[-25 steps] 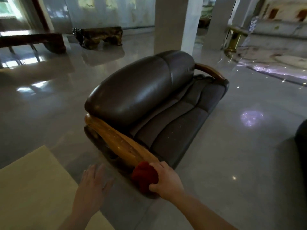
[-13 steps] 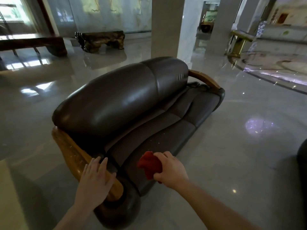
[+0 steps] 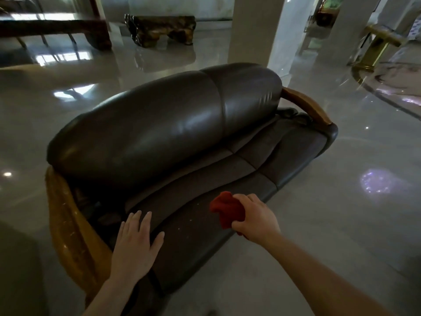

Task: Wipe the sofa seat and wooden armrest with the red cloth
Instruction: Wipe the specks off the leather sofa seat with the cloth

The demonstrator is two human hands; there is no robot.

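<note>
A dark brown leather sofa fills the middle of the view, its seat [image 3: 200, 192] dotted with pale specks. My right hand [image 3: 255, 217] grips a bunched red cloth [image 3: 226, 207] over the front part of the seat. My left hand [image 3: 134, 245], fingers spread, rests flat on the seat's near end. The near wooden armrest [image 3: 68, 226] curves along the left, beside my left hand. The far wooden armrest [image 3: 305, 106] runs along the sofa's other end.
A glossy tiled floor [image 3: 341, 224] surrounds the sofa. A white pillar [image 3: 257, 28] stands right behind the backrest. A carved wooden bench [image 3: 164, 28] and a dark table [image 3: 52, 23] sit at the back left. A brass stand [image 3: 376, 46] is at the far right.
The view has moved closer over the sofa. My right hand carried the cloth from the near armrest's tip onto the seat. My left hand went from the armrest to the seat.
</note>
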